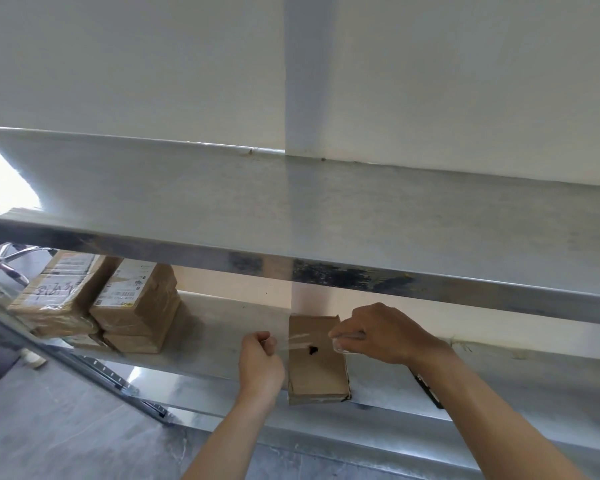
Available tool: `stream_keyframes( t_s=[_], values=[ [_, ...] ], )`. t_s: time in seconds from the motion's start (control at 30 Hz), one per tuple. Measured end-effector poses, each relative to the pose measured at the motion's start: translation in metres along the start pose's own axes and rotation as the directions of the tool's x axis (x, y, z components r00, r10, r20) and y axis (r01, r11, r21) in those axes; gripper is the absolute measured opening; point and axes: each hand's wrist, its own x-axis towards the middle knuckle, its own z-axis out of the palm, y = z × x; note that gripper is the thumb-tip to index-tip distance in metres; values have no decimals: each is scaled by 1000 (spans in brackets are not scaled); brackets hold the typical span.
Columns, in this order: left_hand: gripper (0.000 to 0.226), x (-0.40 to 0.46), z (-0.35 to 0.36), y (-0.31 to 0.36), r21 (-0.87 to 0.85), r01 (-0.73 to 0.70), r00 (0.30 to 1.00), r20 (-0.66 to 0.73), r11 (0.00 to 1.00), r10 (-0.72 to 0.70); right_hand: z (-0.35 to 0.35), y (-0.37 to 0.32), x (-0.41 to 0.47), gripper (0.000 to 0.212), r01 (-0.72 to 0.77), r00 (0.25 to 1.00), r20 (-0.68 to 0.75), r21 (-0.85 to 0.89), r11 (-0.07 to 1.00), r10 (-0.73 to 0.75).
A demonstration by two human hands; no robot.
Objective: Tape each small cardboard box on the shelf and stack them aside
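A small brown cardboard box lies flat on the lower metal shelf, with a dark mark on its top. A strip of clear tape stretches across the box between my two hands. My left hand pinches the tape's free end just left of the box. Over the box's right edge, my right hand grips a clear tape roll. At the shelf's left end sits a stack of taped cardboard boxes.
The upper metal shelf juts out above the hands, its front lip close over the working space. A slanted metal rail runs down the left. A black object lies on the lower shelf under my right forearm. Grey floor lies below.
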Motion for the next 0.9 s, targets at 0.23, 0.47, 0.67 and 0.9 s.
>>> stream_keyframes(
  t_s=[0.23, 0.47, 0.67, 0.9],
  values=[
    [17, 3, 8, -5, -39, 39, 999, 8, 999, -39, 2, 11, -2, 24, 13, 1000, 21, -81, 997, -11],
    [19, 13, 15, -13, -38, 105, 994, 43, 994, -103, 6, 18, 3, 25, -6, 999, 38, -78, 997, 9],
    [10, 20, 26, -27, -107, 194, 980, 75, 975, -187, 18, 23, 7, 25, 17, 996, 91, -120, 993, -6],
    [14, 25, 22, -34, -212, 284, 952, 175, 935, -249, 38, 35, 6, 25, -3, 996, 84, -33, 999, 6]
  ],
)
